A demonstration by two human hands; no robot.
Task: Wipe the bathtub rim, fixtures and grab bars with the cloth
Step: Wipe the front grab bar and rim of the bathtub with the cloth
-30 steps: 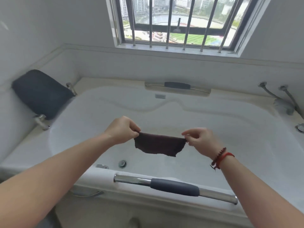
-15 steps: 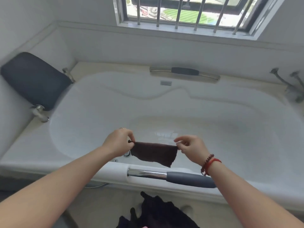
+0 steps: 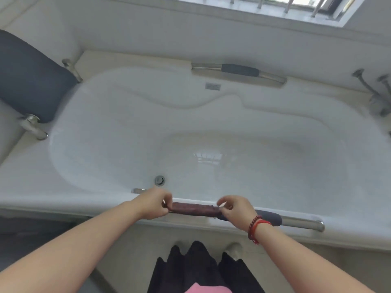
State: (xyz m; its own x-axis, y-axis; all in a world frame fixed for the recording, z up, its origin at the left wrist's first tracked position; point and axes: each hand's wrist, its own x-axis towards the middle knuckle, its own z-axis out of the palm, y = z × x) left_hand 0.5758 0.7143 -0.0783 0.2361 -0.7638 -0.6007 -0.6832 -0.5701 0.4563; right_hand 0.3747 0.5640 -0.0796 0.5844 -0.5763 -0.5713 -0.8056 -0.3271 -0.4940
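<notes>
Two hands: left hand (image 3: 152,205) and right hand (image 3: 234,208) each pinch one end of cloth (image 3: 195,209), stretched along near grab bar (image 3: 296,221) on bathtub rim (image 3: 63,199).

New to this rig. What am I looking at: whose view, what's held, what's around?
No machine here: a person wears one wide-angle camera on the head, looking down at their own bare hands. The left hand and right hand each pinch one end of a dark cloth, stretched along the near grab bar on the bathtub rim. A second grab bar sits on the far rim. A dark headrest is at the left end, metal fixtures at the right, and a drain fitting on the tub wall by the left hand.
</notes>
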